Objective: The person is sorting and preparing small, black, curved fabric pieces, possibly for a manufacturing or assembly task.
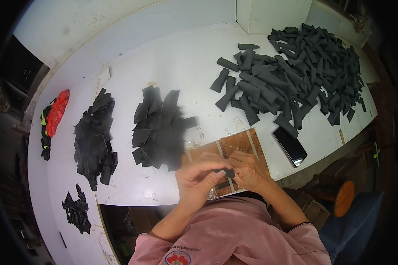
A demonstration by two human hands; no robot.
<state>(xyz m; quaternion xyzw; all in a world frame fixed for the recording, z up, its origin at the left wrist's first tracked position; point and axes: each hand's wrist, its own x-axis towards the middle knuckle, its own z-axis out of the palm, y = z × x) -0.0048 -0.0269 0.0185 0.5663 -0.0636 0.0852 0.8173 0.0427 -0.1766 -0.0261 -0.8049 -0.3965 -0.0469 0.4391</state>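
Close to my body, over the brown board (257, 143), both hands meet around a small dark piece (228, 172) that looks like fabric or foam. My left hand (195, 176) pinches it between thumb and fingers. At its other end, the closed fingers of my right hand (248, 171) press against it; much of the piece is hidden by my fingers. Just left of the board lies a heap of flat black pieces (157, 128). A large pile of dark grey tube-like pieces (292, 73) spreads over the far right of the table.
A black phone (290, 146) lies right of the board. More flat black pieces (95, 139) and a smaller black heap (77, 210) are to the left, near a red plastic bag (57, 112). The white table (132, 190) ends at my body; a round wooden stool (344, 198) stands lower right.
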